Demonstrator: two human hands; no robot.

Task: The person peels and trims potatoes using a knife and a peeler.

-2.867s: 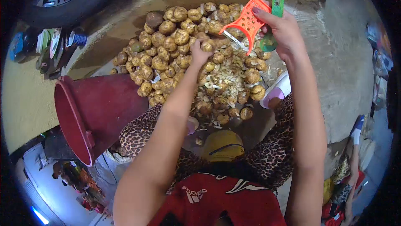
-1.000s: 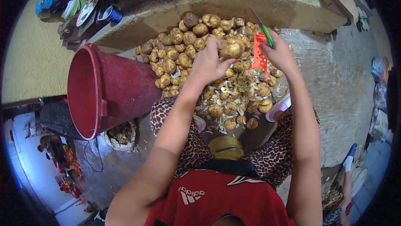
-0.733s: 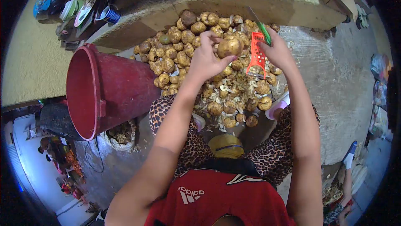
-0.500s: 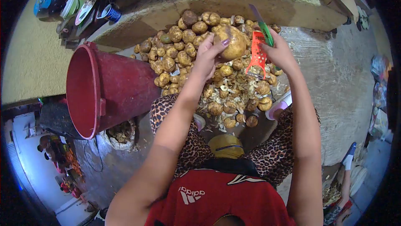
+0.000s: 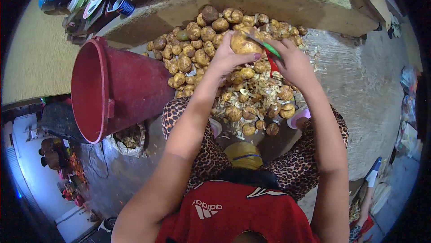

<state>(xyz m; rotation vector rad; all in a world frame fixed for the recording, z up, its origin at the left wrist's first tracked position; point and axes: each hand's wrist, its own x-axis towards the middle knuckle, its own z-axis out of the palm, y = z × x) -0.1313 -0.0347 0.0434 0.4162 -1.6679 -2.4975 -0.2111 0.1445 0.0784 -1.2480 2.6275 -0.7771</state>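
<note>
My left hand grips a large round tuber with yellow-brown skin, thumb along its near side. Closed around a green-handled knife, my right hand is just right of the tuber. The knife's blade points left across the tuber's upper right side; whether it cuts in, I cannot tell. A red-orange peeler hangs from the same right hand, largely covered by the fingers. Behind and below both hands spreads a pile of smaller brown tubers, with pale peelings scattered over the nearer ones.
A big dark-red bucket lies tilted at the left, its mouth facing left. A low concrete ledge runs behind the pile. A sack stands below the bucket. At lower right another person's leg shows.
The knife has swung from pointing up to lying across the tuber, as my right hand moved left toward it. The peeler has turned and is now mostly hidden.
</note>
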